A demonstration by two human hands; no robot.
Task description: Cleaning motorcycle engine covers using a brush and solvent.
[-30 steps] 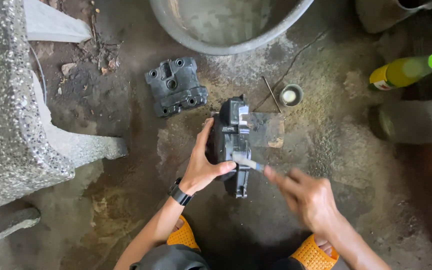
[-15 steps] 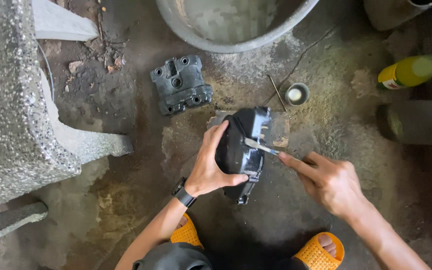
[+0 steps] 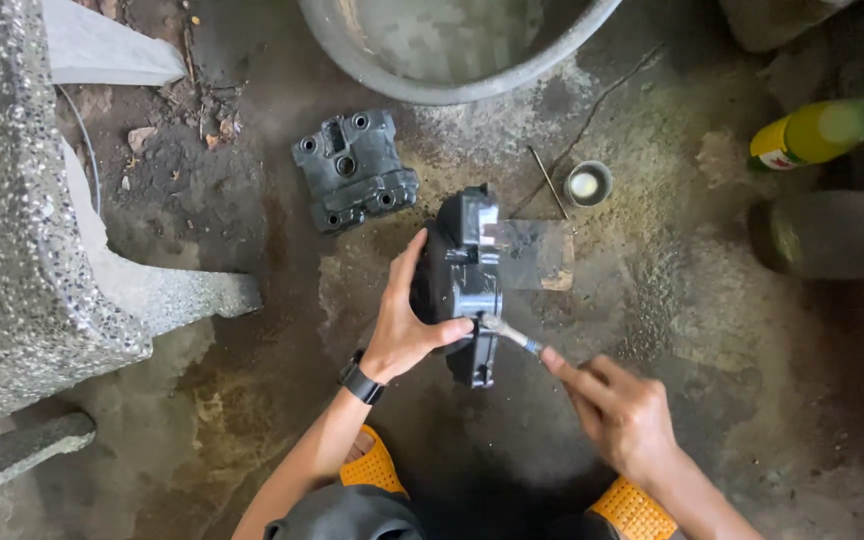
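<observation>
My left hand (image 3: 407,320) grips a black metal engine cover (image 3: 464,275), held on edge above a wet concrete floor. A black watch sits on that wrist. My right hand (image 3: 620,405) holds a small brush (image 3: 508,333) whose bristle end touches the lower side of the cover. A second dark cover (image 3: 355,169) with bolt holes lies flat on the floor to the upper left of the hands. A small block (image 3: 540,255) lies just behind the held cover.
A large grey basin (image 3: 452,50) stands at the top. A small round tin cup (image 3: 588,183) and a thin rod (image 3: 550,182) lie right of centre. A yellow bottle with a green cap (image 3: 822,130) lies at the right. A speckled stone bench (image 3: 12,220) fills the left. Orange sandals (image 3: 377,465) show below.
My left hand has turned the cover back onto its edge. My right hand and the brush have dropped from the cover's middle to its lower side.
</observation>
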